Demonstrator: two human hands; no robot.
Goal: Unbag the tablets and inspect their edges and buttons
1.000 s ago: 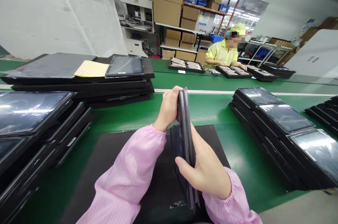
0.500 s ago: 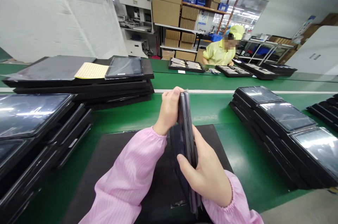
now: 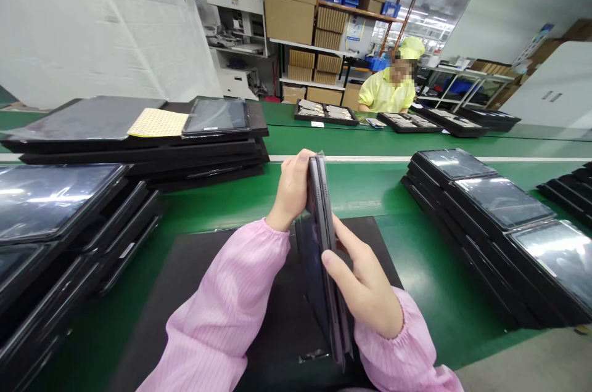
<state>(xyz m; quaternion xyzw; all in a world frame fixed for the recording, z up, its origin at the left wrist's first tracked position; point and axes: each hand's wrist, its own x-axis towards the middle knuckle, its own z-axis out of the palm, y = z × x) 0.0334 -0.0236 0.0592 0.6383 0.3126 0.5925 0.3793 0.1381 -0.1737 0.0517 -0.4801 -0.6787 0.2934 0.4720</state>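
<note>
Two thin dark tablets [image 3: 325,225] stand on edge, pressed face to face, above a black foam mat [image 3: 222,312] in front of me. Their narrow edges with small speaker holes point up toward the camera. My left hand [image 3: 293,185] is closed around the far upper end, fingers curled over the corner. My right hand [image 3: 365,275] grips the near part from the right, its thumb on the edge and the other fingers mostly hidden behind. A clear film sticks out slightly at the tablets' far top corner. Pink sleeves cover both forearms.
Stacked black trays with film-covered tablets stand at left [image 3: 55,201] and right [image 3: 504,201]. Another black tray stack [image 3: 208,151] carries a yellow sticker sheet [image 3: 157,123] and one tablet [image 3: 216,116]. Across the green bench [image 3: 370,188], a person in yellow [image 3: 391,87] sits behind small-parts trays [image 3: 326,112].
The pair of tablets has shifted slightly left and tilted a little more. My right hand has moved slightly up along them, its thumb now nearer the edge. The person opposite has changed head position.
</note>
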